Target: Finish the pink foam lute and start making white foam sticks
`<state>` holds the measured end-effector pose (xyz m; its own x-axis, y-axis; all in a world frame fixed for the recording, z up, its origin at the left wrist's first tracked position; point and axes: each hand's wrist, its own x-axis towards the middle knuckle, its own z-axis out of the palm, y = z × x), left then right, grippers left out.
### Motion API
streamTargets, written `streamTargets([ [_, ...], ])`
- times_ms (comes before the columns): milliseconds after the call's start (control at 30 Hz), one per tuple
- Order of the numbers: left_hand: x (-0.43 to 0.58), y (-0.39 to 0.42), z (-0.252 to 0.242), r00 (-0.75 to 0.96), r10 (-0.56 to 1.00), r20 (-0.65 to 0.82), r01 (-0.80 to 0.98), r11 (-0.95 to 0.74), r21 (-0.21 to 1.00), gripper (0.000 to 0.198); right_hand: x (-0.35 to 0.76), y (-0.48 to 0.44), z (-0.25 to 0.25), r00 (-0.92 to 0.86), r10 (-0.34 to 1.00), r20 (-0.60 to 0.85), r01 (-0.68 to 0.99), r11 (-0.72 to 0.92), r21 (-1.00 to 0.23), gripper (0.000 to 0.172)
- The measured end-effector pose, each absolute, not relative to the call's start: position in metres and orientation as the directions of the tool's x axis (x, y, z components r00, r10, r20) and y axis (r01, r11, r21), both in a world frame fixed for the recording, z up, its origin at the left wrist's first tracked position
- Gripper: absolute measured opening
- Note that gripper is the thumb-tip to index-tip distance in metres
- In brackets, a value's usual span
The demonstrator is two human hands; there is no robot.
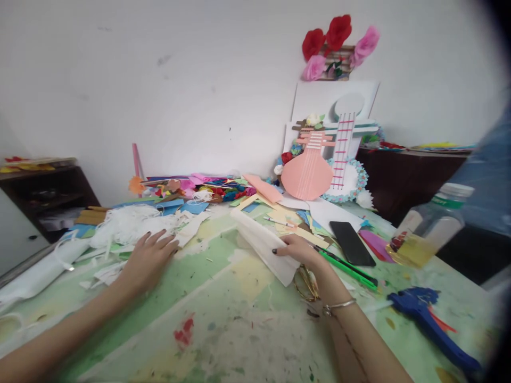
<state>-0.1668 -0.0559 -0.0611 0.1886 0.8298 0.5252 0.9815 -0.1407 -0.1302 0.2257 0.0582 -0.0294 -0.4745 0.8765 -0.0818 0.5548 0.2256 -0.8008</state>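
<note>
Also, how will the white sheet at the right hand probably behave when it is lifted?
The white sheet is probably light, as its edges look thin. Its far end may droop, since the right hand touches only the near part. Rolling seems unlikely, given its flattened shape.

I record my left forearm (75, 327) running in from the lower left of the frame; the left hand (148, 260) lies palm down left of centre, fingers spread. My right forearm (365, 330) slants from the lower right; the right hand (300, 252) bends leftward, fingers partly hidden.
</note>
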Motion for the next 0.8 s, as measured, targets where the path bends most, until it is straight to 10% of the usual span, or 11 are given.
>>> streamTargets([
  [167,-0.098,-0.041,-0.040,0.491,0.734,0.468,0.870,-0.433,-0.234,0.067,0.221,0.055,-0.023,-0.593,0.803,-0.053,0.299,0.158,-0.941,0.020],
  [333,-0.057,-0.029,-0.033,0.613,0.626,0.483,0.781,-0.570,-0.253,0.060,0.236,0.049,-0.014,-0.677,0.731,-0.089,0.128,-0.003,-0.992,0.048],
  [500,-0.064,-0.019,-0.046,0.555,0.603,0.574,0.789,-0.601,-0.131,0.025,0.235,0.051,-0.022,-0.691,0.710,-0.136,0.058,-0.133,-0.989,0.050],
  [800,-0.090,0.004,-0.074,0.316,0.736,0.599,0.865,-0.483,0.137,0.033,0.209,0.074,-0.050,-0.313,0.947,-0.072,-0.273,-0.162,-0.948,0.029],
])
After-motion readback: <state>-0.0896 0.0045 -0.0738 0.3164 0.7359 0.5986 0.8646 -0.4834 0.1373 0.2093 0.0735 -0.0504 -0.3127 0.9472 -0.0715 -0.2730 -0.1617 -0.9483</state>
